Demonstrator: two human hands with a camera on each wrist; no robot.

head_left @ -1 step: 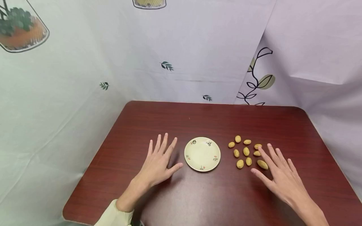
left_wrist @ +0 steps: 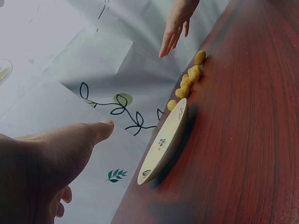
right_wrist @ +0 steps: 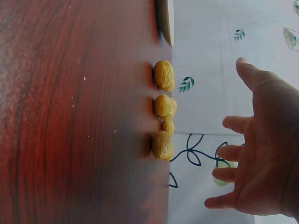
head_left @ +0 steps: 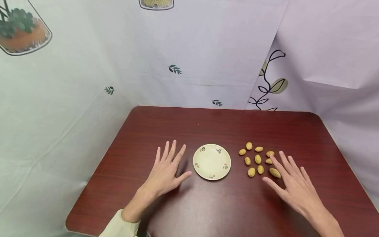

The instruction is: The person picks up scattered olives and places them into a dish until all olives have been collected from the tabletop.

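My left hand (head_left: 164,174) hovers over the table just left of a round cream plate (head_left: 211,162), its fingers spread and holding nothing. Small printed motifs dot the plate's rim, and nothing lies on it. To the plate's right, several small wrinkled yellow-brown oval pieces (head_left: 258,159) lie loosely grouped. My right hand (head_left: 296,187) hangs above the table at the right side of that group, fingers spread, with nothing in its grasp. Its fingertips overlap the rightmost pieces in the head view, but the right wrist view shows the hand raised clear of the pieces (right_wrist: 163,144).
A dark red wood-grain table (head_left: 189,128) with rounded corners carries everything. Pale cloth (head_left: 201,49) printed with leaves and pots hangs behind it and along both sides. A cream sleeve (head_left: 121,225) covers the left forearm.
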